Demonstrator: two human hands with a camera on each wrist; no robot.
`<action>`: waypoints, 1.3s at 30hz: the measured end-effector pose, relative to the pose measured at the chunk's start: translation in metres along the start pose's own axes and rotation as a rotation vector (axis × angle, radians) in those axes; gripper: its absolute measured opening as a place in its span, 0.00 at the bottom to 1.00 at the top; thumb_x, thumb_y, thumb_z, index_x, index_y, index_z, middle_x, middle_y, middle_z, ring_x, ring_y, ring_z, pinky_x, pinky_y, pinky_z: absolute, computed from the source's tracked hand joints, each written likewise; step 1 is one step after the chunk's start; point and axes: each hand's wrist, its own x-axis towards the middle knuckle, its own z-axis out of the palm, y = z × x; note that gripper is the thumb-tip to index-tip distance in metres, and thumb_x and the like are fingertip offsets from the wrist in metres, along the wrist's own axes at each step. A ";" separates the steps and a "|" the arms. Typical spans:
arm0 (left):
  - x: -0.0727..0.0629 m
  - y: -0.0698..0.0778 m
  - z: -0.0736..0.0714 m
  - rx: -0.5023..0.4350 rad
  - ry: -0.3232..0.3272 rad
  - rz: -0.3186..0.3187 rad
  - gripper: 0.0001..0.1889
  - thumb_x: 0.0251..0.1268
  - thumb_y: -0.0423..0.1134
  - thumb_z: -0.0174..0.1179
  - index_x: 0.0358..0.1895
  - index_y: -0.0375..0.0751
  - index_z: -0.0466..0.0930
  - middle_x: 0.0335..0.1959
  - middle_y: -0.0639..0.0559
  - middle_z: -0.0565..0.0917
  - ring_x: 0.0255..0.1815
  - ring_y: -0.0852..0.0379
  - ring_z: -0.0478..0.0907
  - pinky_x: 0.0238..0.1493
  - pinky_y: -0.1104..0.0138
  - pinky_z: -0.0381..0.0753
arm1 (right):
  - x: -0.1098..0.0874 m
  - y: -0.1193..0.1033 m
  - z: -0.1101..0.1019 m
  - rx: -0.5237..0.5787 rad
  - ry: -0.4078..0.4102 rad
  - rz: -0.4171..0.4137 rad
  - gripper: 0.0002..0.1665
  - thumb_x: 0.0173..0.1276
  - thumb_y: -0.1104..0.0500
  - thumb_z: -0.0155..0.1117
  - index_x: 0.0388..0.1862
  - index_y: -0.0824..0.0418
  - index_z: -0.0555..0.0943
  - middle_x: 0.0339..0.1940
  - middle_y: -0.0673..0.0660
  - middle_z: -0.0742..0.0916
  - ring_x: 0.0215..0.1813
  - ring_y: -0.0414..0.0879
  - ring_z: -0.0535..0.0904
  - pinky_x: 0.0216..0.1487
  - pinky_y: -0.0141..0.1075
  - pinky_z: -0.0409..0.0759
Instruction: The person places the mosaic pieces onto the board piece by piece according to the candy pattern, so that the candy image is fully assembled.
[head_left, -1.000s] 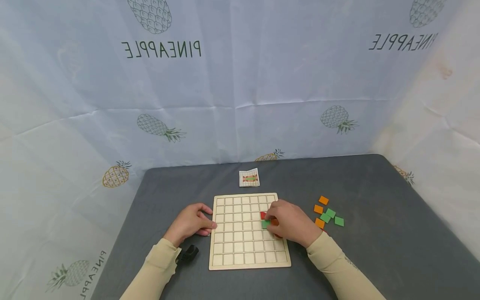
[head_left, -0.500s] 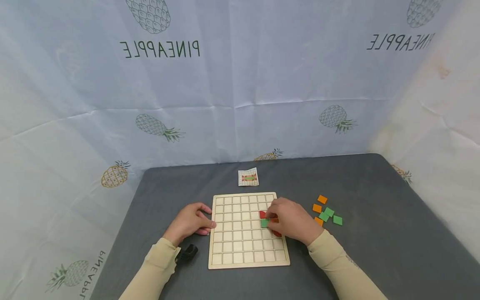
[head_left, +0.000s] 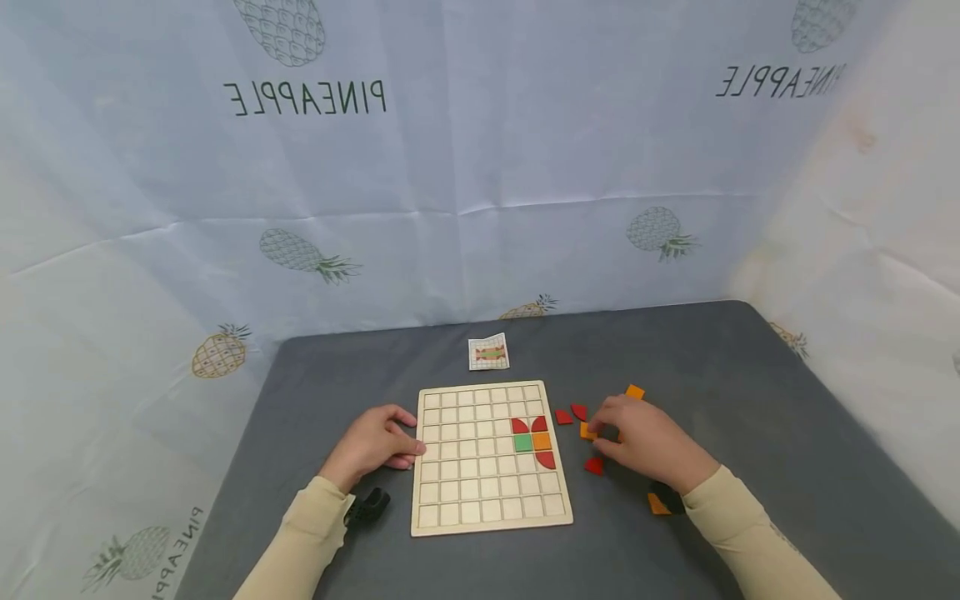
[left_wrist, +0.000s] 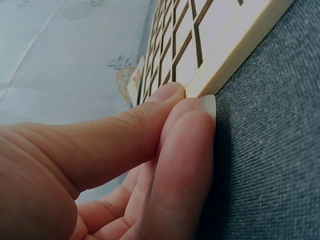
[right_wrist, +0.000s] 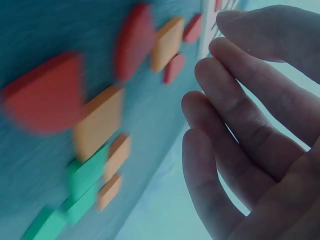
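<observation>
My left hand point(head_left: 371, 446) pinches the left edge of a wooden grid board point(head_left: 465, 492), thumb on top and index finger against its side. Near the board's right edge its cells hold a green square tile point(head_left: 522, 442), an orange square tile point(head_left: 542, 441) and red quarter-round tiles point(head_left: 546, 460). Right of the board, my right hand point(head_left: 648, 437) hovers over loose tiles, fingers loosely bent with nothing between them. Around it lie red tiles point(right_wrist: 50, 95) and orange squares point(right_wrist: 100, 122). Green squares point(right_wrist: 87, 172) show in the right wrist view; the hand hides them in the head view.
Behind the board lies a small pattern card point(head_left: 489, 352) with a grid print. The dark grey table point(head_left: 360, 358) ends at a pineapple-print curtain point(head_left: 450, 150). A black strap point(head_left: 367, 507) sits at the left wrist.
My right hand has left the board and moved right, over the loose tiles, uncovering the orange and red tiles in the cells. The left hand stays on the board's edge.
</observation>
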 end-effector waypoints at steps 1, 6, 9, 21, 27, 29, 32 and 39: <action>-0.001 0.000 0.000 0.003 0.004 -0.004 0.25 0.60 0.33 0.81 0.57 0.35 0.81 0.36 0.41 0.87 0.29 0.54 0.89 0.34 0.60 0.94 | -0.002 0.003 -0.001 -0.006 -0.007 -0.003 0.07 0.66 0.58 0.83 0.40 0.49 0.91 0.38 0.43 0.86 0.36 0.37 0.78 0.37 0.32 0.83; -0.003 0.000 -0.002 0.008 0.020 -0.023 0.25 0.59 0.33 0.82 0.57 0.35 0.81 0.36 0.41 0.87 0.29 0.54 0.90 0.34 0.60 0.94 | -0.017 0.017 -0.004 -0.016 -0.015 0.035 0.08 0.66 0.58 0.82 0.39 0.46 0.91 0.38 0.41 0.85 0.40 0.39 0.80 0.40 0.35 0.85; -0.003 0.000 -0.003 0.005 0.024 -0.025 0.25 0.58 0.33 0.82 0.57 0.35 0.81 0.36 0.41 0.87 0.29 0.54 0.89 0.34 0.61 0.94 | -0.024 0.023 -0.006 -0.020 -0.020 0.058 0.09 0.65 0.57 0.83 0.40 0.45 0.91 0.39 0.41 0.85 0.42 0.40 0.81 0.40 0.37 0.85; -0.002 0.000 -0.004 0.011 0.030 -0.018 0.26 0.58 0.33 0.82 0.57 0.35 0.81 0.35 0.41 0.87 0.28 0.54 0.89 0.34 0.61 0.94 | -0.023 0.020 -0.001 -0.020 0.013 0.032 0.11 0.63 0.56 0.85 0.43 0.48 0.92 0.40 0.42 0.84 0.42 0.41 0.79 0.41 0.36 0.85; -0.002 -0.003 -0.003 0.006 0.016 -0.003 0.25 0.58 0.34 0.82 0.57 0.35 0.82 0.36 0.41 0.87 0.29 0.53 0.89 0.34 0.59 0.94 | -0.015 0.017 0.004 -0.009 -0.031 0.041 0.11 0.64 0.55 0.84 0.45 0.48 0.93 0.39 0.42 0.82 0.39 0.37 0.74 0.40 0.34 0.82; -0.002 -0.003 -0.002 0.005 0.014 0.001 0.25 0.58 0.34 0.82 0.57 0.36 0.82 0.36 0.41 0.87 0.29 0.53 0.89 0.34 0.59 0.94 | -0.014 0.017 0.006 -0.006 -0.041 0.041 0.11 0.64 0.55 0.84 0.44 0.48 0.93 0.39 0.42 0.81 0.39 0.36 0.74 0.41 0.34 0.82; -0.002 -0.004 -0.001 0.006 0.013 0.001 0.25 0.58 0.34 0.82 0.57 0.36 0.82 0.36 0.41 0.87 0.29 0.53 0.89 0.34 0.59 0.94 | -0.013 0.019 0.007 -0.008 -0.053 0.037 0.10 0.64 0.54 0.85 0.44 0.47 0.93 0.39 0.40 0.81 0.40 0.35 0.76 0.42 0.34 0.84; -0.002 -0.001 0.001 0.009 0.019 -0.002 0.25 0.58 0.34 0.82 0.57 0.36 0.82 0.36 0.41 0.87 0.29 0.54 0.89 0.33 0.60 0.94 | -0.011 0.022 0.007 -0.015 -0.053 0.012 0.09 0.64 0.55 0.85 0.41 0.47 0.92 0.40 0.39 0.83 0.43 0.37 0.79 0.45 0.36 0.88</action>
